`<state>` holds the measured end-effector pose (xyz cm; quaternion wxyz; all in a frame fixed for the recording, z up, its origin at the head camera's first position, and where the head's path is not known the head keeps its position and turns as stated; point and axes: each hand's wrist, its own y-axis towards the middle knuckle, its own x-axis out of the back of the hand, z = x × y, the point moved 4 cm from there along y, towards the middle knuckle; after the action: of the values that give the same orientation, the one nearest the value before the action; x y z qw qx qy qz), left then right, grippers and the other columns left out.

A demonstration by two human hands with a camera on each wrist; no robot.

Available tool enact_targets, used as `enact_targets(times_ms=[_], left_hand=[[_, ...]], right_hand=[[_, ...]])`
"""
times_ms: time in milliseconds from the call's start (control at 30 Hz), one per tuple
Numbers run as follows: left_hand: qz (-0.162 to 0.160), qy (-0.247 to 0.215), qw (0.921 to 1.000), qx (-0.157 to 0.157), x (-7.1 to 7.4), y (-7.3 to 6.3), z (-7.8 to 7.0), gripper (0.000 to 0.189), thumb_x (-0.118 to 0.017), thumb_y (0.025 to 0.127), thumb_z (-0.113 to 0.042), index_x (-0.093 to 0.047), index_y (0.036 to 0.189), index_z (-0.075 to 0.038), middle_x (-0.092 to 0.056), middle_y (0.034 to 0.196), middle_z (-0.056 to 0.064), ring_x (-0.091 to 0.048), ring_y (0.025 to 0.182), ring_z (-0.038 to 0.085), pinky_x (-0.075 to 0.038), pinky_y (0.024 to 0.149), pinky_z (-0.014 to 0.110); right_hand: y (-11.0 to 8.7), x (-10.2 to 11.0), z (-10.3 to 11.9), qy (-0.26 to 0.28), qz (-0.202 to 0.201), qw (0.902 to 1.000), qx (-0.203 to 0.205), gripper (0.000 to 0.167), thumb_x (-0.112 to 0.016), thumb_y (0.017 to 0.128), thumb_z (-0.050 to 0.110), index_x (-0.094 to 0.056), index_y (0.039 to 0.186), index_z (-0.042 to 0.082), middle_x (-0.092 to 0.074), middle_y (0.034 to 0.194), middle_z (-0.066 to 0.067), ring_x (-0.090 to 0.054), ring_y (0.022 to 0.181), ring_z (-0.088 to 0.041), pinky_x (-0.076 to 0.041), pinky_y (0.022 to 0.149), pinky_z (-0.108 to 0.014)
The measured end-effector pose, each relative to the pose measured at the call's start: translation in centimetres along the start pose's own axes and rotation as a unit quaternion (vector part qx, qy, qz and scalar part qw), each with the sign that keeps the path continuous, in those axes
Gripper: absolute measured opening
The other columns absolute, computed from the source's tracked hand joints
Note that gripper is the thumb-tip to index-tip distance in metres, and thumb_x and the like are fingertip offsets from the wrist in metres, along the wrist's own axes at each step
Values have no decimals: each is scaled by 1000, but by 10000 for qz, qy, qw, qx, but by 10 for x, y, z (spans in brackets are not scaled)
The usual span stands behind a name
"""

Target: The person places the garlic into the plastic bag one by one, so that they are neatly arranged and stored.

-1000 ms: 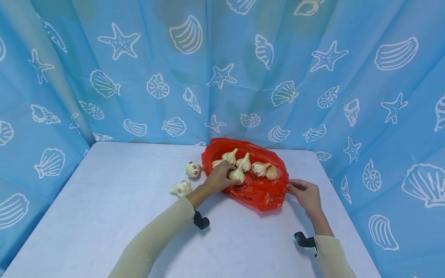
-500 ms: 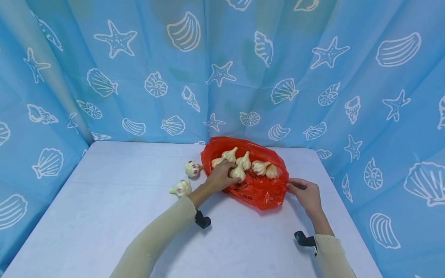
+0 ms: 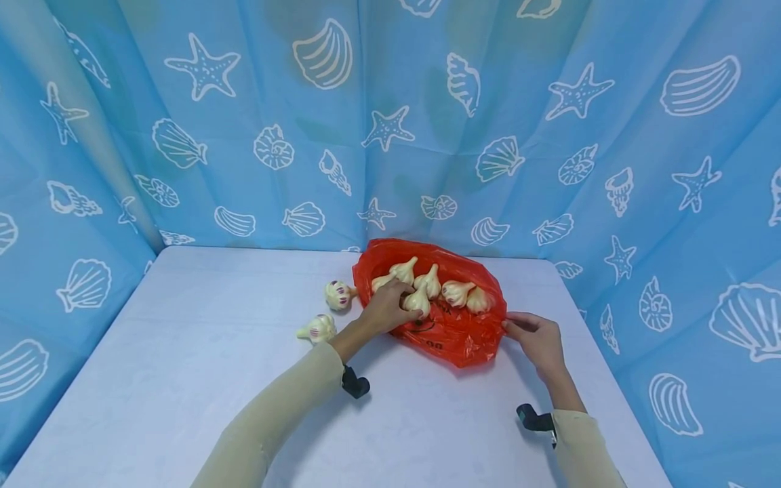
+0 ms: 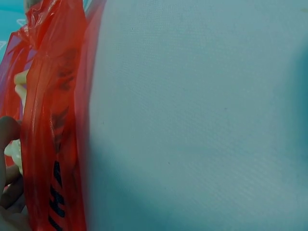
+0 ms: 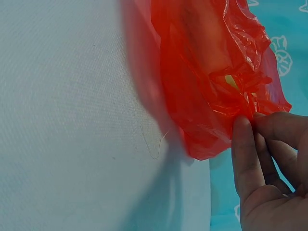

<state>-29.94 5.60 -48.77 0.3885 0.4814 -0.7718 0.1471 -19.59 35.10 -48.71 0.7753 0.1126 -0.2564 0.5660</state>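
A red plastic bag (image 3: 453, 344) lies with its mouth spread near the back of the table, several garlic bulbs inside. My left hand (image 3: 386, 309) reaches over its left side and grips one garlic bulb (image 3: 417, 303), thumb toward the front. In the left wrist view, the bag's printed side (image 4: 54, 130) partly hides that hand. At the bag's right end, my right hand (image 3: 539, 344) pinches the rim between thumb and fingers, and the right wrist view shows the gathered plastic (image 5: 246, 98) at the fingertips.
Two garlic bulbs with purple marks lie outside the bag on its left: one bulb (image 3: 337, 296) close to the rim, another bulb (image 3: 320, 329) nearer the front. A white cloth covers the table (image 3: 201, 352). Blue shell-print curtains (image 3: 244, 169) stand behind and at both sides.
The left hand and the gripped garlic bulb barely shift inside the bag. The right hand keeps its pinch on the rim, and the head view tilts very slightly.
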Motion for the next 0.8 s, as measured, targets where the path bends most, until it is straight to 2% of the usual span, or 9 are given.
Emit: enact_targets(times_ms=[433, 800], left_hand=[[-34, 50, 10000, -32, 0, -1, 0, 51, -78, 81, -39, -64, 117, -6, -60, 108, 3, -53, 93, 16, -51, 82, 27], [-83, -17, 10000, -13, 0, -1, 0, 54, -79, 80, -39, -63, 120, -5, -60, 113, 5, -54, 99, 18, -51, 88, 32]], right_hand=[[0, -1, 0, 18, -2, 10000, -21, 42, -69, 91, 31, -63, 127, 9, -61, 127, -13, -61, 111, -29, -51, 91, -39], [0, 0, 0, 6, -33, 10000, -25, 41, -70, 91, 30, -64, 126, 9, -62, 126, -13, -61, 110, -29, -51, 91, -39]])
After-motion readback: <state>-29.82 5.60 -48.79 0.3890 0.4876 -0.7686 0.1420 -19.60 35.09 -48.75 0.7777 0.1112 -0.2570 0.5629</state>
